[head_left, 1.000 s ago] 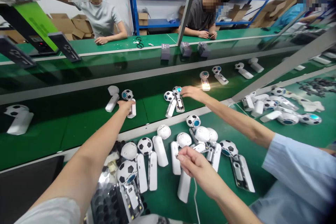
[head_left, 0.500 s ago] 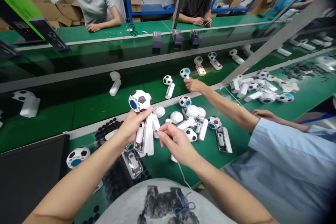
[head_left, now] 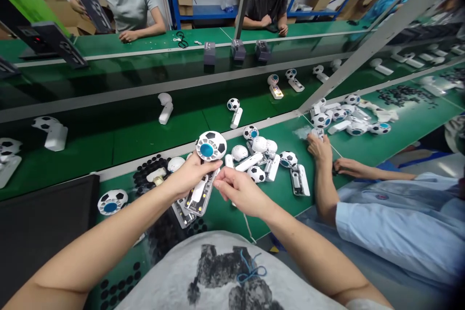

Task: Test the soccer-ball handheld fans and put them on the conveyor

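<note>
The round plastic football-patterned head [head_left: 211,146] is white with black patches and a blue disc [head_left: 207,150]; right of the head, the flat bench [head_left: 273,199] is green; left, the rectangular panel [head_left: 47,225] is black.

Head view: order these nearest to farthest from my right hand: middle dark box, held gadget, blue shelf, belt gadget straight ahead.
From the right hand:
1. Held gadget: just to its left, in the grip of the left hand.
2. Belt gadget: straight ahead, on the green belt.
3. Middle dark box: beyond the belt.
4. Blue shelf: at the back.
</note>
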`<act>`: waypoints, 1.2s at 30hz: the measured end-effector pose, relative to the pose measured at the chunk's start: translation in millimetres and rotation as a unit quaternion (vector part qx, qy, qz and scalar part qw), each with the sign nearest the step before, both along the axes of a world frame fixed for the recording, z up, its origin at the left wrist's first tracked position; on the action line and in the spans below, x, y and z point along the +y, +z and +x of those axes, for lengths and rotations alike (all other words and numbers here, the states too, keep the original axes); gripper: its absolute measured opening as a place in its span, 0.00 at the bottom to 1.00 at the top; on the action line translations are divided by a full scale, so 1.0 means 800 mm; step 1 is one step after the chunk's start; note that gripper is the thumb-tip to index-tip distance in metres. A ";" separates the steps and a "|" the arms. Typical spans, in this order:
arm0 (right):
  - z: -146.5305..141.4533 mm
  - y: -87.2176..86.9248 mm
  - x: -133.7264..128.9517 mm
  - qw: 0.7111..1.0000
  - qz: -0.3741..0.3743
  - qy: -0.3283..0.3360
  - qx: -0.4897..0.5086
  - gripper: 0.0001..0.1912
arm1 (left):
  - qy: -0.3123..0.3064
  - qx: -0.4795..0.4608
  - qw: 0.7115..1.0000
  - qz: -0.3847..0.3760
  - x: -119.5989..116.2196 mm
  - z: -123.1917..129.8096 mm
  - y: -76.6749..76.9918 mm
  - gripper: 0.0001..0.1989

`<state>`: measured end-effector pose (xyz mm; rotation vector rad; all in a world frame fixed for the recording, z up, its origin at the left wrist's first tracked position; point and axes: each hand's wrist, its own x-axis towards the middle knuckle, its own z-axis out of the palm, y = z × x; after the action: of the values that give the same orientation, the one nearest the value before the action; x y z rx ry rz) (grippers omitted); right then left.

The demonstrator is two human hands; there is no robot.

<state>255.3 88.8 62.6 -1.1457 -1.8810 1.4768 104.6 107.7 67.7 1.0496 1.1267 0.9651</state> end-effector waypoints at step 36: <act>0.048 -0.052 0.061 0.970 -0.202 -0.113 0.078 0.17 | 0.252 0.433 0.865 -0.013 0.324 -0.128 -0.100 0.18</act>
<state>293.7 138.0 21.2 -1.3265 -1.3276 1.8056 1.8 366.8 -12.2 1.2294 2.2388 0.8668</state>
